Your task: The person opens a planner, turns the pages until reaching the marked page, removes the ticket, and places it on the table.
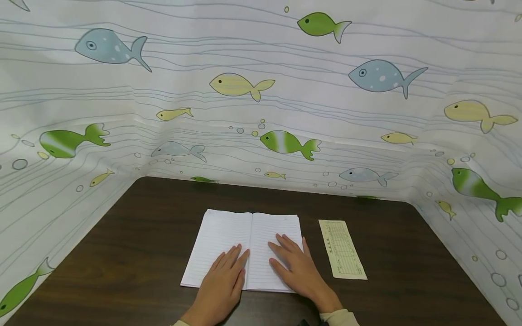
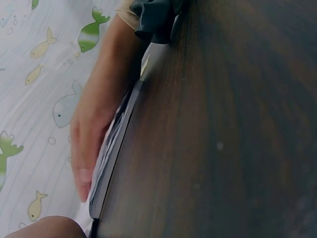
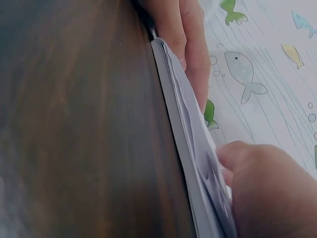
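Observation:
An open notebook (image 1: 228, 226) with blank ruled pages lies on the dark wooden table. My left hand (image 1: 222, 283) rests on the lower part of its left page, fingers extended toward the centre fold. On the right page lies my right hand (image 1: 297, 267), its fingers spread and pointing up and left, with one finger near the page's outer edge. In the right wrist view the notebook's page edges (image 3: 185, 119) show side-on, the upper sheets slightly lifted from the stack. Both hands hold nothing between their fingers.
A narrow yellowish printed slip (image 1: 342, 249) with a table on it lies right of the notebook. The dark table (image 1: 122, 253) is bordered at the back and sides by a white sheet (image 1: 244, 50) printed with fish.

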A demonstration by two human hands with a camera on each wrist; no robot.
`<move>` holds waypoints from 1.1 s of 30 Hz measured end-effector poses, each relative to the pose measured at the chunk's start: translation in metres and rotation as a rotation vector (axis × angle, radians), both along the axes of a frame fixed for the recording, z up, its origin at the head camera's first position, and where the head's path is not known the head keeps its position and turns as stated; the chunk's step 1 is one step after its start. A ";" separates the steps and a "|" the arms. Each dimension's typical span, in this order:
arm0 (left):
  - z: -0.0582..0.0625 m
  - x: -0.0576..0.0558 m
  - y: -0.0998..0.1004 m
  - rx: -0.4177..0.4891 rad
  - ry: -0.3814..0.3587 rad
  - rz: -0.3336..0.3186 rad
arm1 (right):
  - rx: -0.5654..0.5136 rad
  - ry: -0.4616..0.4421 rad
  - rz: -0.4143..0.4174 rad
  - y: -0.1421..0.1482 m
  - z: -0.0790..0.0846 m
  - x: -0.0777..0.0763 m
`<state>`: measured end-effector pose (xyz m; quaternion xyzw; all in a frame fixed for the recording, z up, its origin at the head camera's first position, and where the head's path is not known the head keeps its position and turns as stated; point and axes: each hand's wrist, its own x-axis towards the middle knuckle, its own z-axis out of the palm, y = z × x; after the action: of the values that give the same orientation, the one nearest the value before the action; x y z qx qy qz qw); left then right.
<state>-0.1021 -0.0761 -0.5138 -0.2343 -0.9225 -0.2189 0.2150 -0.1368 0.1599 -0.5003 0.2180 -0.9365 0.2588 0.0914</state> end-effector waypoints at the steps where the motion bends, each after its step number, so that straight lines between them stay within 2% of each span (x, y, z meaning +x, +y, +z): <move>1: 0.000 0.000 0.000 -0.003 0.002 -0.001 | -0.003 0.004 0.001 0.001 -0.001 0.000; 3: 0.002 -0.001 -0.001 -0.011 -0.010 -0.002 | -0.012 0.000 -0.001 0.003 -0.004 -0.001; 5: 0.006 -0.001 -0.002 -0.027 -0.053 -0.009 | -0.027 0.000 -0.004 0.003 -0.006 -0.001; 10: 0.021 -0.004 -0.011 -0.063 -0.292 -0.025 | -0.065 -0.010 -0.003 0.003 -0.010 0.000; 13: 0.032 -0.007 -0.020 -0.051 -0.410 0.015 | -0.078 -0.019 0.001 0.001 -0.010 0.002; 16: 0.043 -0.011 -0.030 -0.043 -0.475 0.090 | -0.082 -0.024 0.003 0.000 -0.009 0.002; 20: 0.054 -0.019 -0.042 -0.037 -0.526 0.188 | -0.078 -0.025 0.001 0.001 -0.007 0.002; 23: 0.060 -0.024 -0.049 -0.019 -0.524 0.232 | -0.077 -0.022 -0.001 0.001 -0.006 0.001; 27: 0.064 -0.028 -0.056 0.037 -0.521 0.232 | -0.074 -0.021 -0.007 0.001 -0.005 0.000; 33: 0.066 -0.030 -0.056 0.125 -0.567 0.221 | -0.075 -0.027 -0.012 0.001 -0.007 -0.001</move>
<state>-0.1316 -0.1318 -0.4478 -0.0486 -0.9503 -0.3071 -0.0142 -0.1376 0.1613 -0.5071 0.2054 -0.9285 0.2962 0.0885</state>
